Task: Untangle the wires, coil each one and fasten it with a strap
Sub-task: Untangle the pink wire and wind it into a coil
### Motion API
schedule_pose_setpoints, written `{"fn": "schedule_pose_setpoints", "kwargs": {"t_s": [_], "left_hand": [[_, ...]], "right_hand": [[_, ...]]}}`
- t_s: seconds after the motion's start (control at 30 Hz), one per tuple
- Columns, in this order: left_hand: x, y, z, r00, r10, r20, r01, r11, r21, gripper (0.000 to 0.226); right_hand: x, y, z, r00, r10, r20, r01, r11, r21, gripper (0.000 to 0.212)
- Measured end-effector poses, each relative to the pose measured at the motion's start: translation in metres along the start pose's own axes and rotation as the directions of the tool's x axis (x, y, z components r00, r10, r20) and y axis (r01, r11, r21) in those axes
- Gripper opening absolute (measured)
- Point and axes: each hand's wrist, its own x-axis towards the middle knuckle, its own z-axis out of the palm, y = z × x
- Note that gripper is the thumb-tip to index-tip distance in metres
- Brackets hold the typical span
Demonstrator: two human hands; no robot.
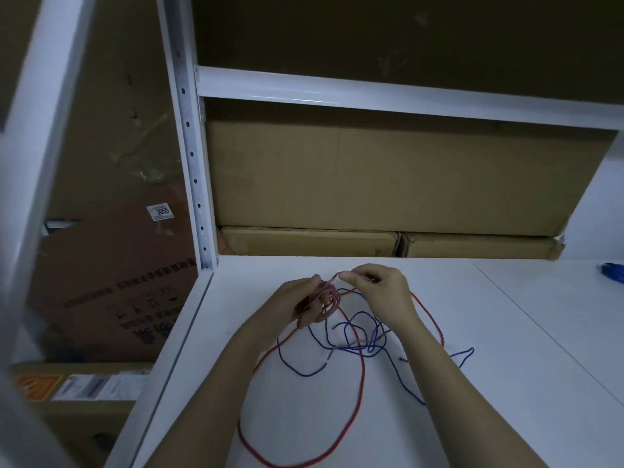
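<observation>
**A:** Where is the red wire?

**B:** A person's left hand [304, 304] grips a small coil of the red wire [360, 383] above a white table [526, 383], fingers curled round the bundled loops. The right hand [381, 292] pinches a strand of the same wire between thumb and forefinger, just beside the coil, with the other fingers bent inward. The rest of the red wire trails down onto the table in a wide loop that reaches the near edge.

**A:** And the other wire?

**B:** A blue wire [363, 334] lies loose on the table below the hands, looped over itself and crossing the red one in several places.

**A:** What of the containers?

**B:** All are shut, so their contents cannot be told. A large cardboard box [388, 177] sits behind the table under a white shelf beam [371, 92], on top of two flatter boxes [310, 241]. To the left of the perforated shelf post [194, 157] leans a printed carton [111, 292] bearing a label marked 3055. A blue object [614, 271] shows at the table's far right edge, too cropped to identify
</observation>
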Motion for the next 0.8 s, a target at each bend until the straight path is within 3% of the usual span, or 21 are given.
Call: {"fn": "schedule_pose_setpoints", "kwargs": {"t_s": [0.1,0.2,0.27,0.33,0.4,0.5,0.63,0.73,0.8], "left_hand": [[0.001,0.002,-0.002,0.998,0.046,-0.052,-0.052,0.992,-0.114,0.051],[0.003,0.002,-0.002,0.995,0.056,-0.077,-0.067,0.987,-0.144,0.049],[0.004,0.002,-0.001,0.994,0.084,-0.077,-0.094,0.986,-0.137,0.049],[0.005,0.003,-0.002,0.988,0.108,-0.107,-0.124,0.980,-0.155,0.049],[0.008,0.005,-0.006,0.980,0.109,-0.167,-0.139,0.974,-0.178,0.052],[0.013,0.005,-0.012,0.960,0.072,-0.271,-0.138,0.962,-0.234,0.053],[0.017,0.008,-0.013,0.929,0.036,-0.369,-0.165,0.931,-0.325,0.042],[0.017,0.011,-0.010,0.933,0.014,-0.360,-0.162,0.909,-0.384,0.037],[0.016,0.013,-0.010,0.946,0.002,-0.325,-0.135,0.912,-0.386,0.030]], "right_hand": [[-0.007,0.003,0.012,0.999,-0.030,0.022,0.029,0.999,0.032,0.047],[-0.018,0.010,0.024,0.995,-0.095,0.019,0.096,0.990,-0.103,0.074],[-0.025,0.013,0.027,0.992,-0.120,0.036,0.124,0.988,-0.097,0.062],[-0.029,0.015,0.027,0.990,-0.129,0.056,0.132,0.990,-0.050,0.036],[-0.032,0.015,0.027,0.995,-0.103,0.005,0.103,0.995,-0.018,0.025],[-0.036,0.015,0.025,0.987,0.071,-0.145,-0.052,0.990,0.134,0.017],[-0.036,0.009,0.021,0.934,0.355,-0.029,-0.305,0.840,0.449,0.017],[-0.032,0.007,0.017,0.932,0.360,-0.038,-0.311,0.852,0.421,0.018],[-0.026,0.004,0.015,0.946,0.273,-0.176,-0.212,0.929,0.303,0.017]]}}
